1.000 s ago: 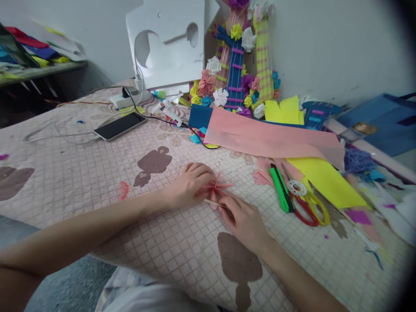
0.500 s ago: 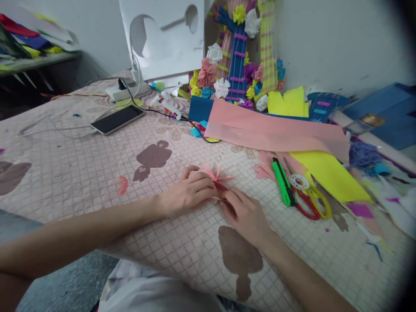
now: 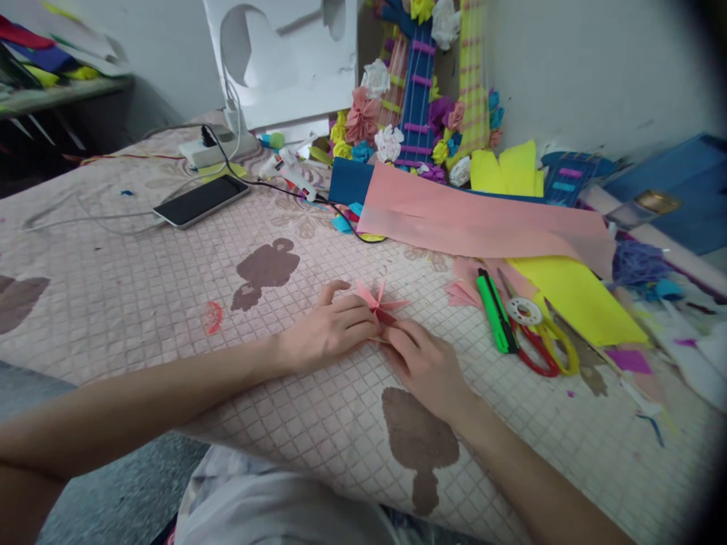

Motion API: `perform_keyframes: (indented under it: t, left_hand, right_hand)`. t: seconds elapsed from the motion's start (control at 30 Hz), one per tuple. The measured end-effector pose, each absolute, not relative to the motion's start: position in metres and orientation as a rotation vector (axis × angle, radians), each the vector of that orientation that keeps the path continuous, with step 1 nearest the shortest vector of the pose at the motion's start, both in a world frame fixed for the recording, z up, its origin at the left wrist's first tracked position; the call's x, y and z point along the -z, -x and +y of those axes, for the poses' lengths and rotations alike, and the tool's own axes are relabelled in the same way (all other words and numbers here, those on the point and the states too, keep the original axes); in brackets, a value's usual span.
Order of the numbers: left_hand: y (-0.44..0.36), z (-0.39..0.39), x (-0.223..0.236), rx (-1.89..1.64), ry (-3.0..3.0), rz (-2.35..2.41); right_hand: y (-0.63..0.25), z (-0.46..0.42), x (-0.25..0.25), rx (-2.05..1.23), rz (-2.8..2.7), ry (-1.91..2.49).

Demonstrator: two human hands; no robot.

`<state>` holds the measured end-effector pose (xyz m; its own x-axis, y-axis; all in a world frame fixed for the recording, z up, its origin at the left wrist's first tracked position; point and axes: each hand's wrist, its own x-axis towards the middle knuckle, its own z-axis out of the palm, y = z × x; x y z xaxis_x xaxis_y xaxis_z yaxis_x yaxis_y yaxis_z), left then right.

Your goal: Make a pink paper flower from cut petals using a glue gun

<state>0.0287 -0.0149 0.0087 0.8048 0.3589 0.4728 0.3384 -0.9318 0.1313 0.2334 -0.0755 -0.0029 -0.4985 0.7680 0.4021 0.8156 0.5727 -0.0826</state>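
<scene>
Presently, my left hand [image 3: 332, 331] grips the folded pink paper [image 3: 377, 298], its points fanned outward, between both hands over the grid-patterned tablecloth [image 3: 318, 424]. My right hand [image 3: 425, 363] pinches a thin pale stick [image 3: 378, 339] at the paper's near side; fingertip contact is partly hidden. A green cutter [image 3: 496, 312] lies to the right, apart.

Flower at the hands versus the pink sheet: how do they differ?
Shape: the flower has narrow points fanning outward; the sheet is a long, broad strip.
Size: the flower looks far smaller than the sheet.
Handling: the left hand and right hand meet at the flower; neither touches the sheet.
Both are pink.
</scene>
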Motion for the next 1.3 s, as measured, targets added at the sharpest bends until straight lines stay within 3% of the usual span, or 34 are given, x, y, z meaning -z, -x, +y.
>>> perform_keyframes:
  t: [0.63, 1.3]
  left_hand:
    - [-0.0289, -0.0146, -0.0074, -0.794, -2.875, 0.569]
    - [-0.0315, -0.0221, -0.0014, -0.950, -3.084, 0.650]
  right_hand:
    - [-0.2306, -0.0736, 0.0013, 0.255, -2.407, 1.231]
    - [-0.2250, -0.0791, -0.0004, -0.019, -2.331, 1.389]
